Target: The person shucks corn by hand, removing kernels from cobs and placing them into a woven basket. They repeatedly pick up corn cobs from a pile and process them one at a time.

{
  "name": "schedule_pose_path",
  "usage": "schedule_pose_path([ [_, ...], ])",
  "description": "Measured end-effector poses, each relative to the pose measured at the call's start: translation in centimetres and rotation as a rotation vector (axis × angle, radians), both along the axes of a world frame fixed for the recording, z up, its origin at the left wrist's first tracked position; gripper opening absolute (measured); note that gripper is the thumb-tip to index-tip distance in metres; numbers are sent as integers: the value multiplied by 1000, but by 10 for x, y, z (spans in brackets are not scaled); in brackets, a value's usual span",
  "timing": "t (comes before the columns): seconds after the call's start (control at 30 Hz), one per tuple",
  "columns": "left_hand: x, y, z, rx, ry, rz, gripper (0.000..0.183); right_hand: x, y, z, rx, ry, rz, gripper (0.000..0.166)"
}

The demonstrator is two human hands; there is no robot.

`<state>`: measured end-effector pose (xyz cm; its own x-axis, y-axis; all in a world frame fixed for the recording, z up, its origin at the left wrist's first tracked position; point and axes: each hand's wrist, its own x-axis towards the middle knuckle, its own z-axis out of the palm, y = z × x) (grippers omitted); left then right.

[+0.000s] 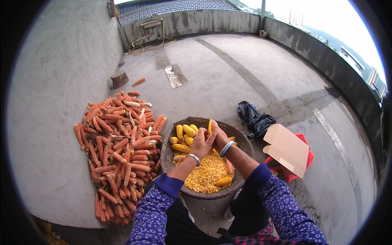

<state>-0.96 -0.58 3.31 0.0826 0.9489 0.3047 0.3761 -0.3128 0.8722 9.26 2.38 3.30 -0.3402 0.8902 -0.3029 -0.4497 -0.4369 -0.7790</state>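
Over a round woven basket (167, 159), my left hand (202, 143) and my right hand (220, 136) meet at one yellow corn cob (211, 126). My right hand is closed around the cob, which points away from me. The fingers of my left hand press near its lower end; whether they also grip it is hard to tell. Loose corn kernels (205, 177) fill the near part of the basket. Several full yellow cobs (189, 131) lie at its far left, and another cob (224, 181) rests on the kernels at the near right.
A large heap of stripped corn cobs (122, 156) lies left of the basket, with a wood stump (119, 79) beyond it. To the right are a black plastic bag (255, 119), an opened cardboard box (288, 148) and a red bag (310, 156). Concrete walls (214, 21) edge the floor.
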Motion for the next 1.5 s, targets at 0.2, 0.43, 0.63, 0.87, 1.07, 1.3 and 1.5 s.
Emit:
schedule_pose_path([
  [0.2, 7, -8, 0, 259, 246, 111, 17, -8, -11, 4, -21, -13, -115, 44],
  [0.43, 6, -7, -10, 270, 184, 129, 12, -9, -21, 20, -98, -122, -141, 40],
  [0.63, 0, 16, -29, -217, -466, 7, 26, 7, -6, 4, -63, -165, 124, 42],
  [0.87, -3, 3, -4, 38, 124, 113, 39, 3, -8, 7, -63, -226, 149, 44],
  [1.07, 5, 1, -9, 74, 176, 176, 27, -12, -19, 22, -24, -287, -94, 41],
  [1.3, 7, -3, -11, 119, 120, 166, 22, -13, -28, 27, -18, -239, -137, 41],
  [1.5, 1, -1, -17, 114, -2, 101, 20, -1, -20, 16, -12, -186, 46, 39],
])
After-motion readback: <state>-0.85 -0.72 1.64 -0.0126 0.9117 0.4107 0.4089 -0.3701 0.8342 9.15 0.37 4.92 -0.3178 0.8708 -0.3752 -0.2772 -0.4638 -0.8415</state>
